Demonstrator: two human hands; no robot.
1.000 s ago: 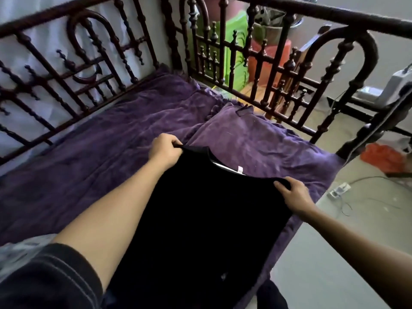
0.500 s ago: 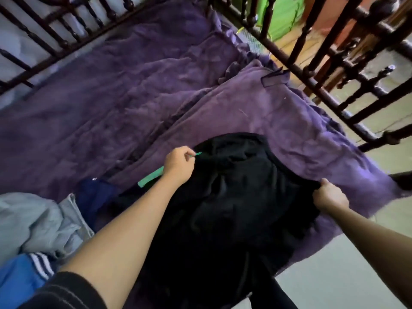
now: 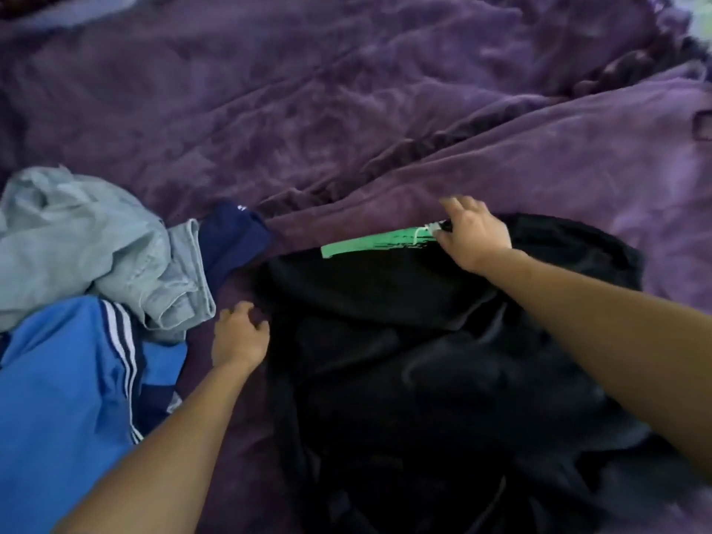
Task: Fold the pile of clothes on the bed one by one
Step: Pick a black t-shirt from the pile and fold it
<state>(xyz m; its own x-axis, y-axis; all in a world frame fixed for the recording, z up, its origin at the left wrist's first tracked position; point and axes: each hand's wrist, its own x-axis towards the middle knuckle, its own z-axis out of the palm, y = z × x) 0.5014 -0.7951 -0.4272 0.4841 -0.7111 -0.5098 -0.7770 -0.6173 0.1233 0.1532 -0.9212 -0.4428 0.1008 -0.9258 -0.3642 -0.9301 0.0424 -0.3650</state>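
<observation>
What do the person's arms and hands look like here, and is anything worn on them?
Both are bare. The left hand and right hand wear no gloves, and no ring, watch or bracelet shows at either wrist. The left forearm and right forearm are uncovered as far as the frame's edge; no sleeve is in view. Slight blur could hide small details.

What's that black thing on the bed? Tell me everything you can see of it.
The black garment is soft, dark cloth, lying rumpled and mostly flat on the purple bedcover, right of the unfolded pile. A green tag on a white string lies along its far edge. The right hand rests there by the tag; the left hand is at its left edge. Whether either pinches the cloth is unclear.
</observation>
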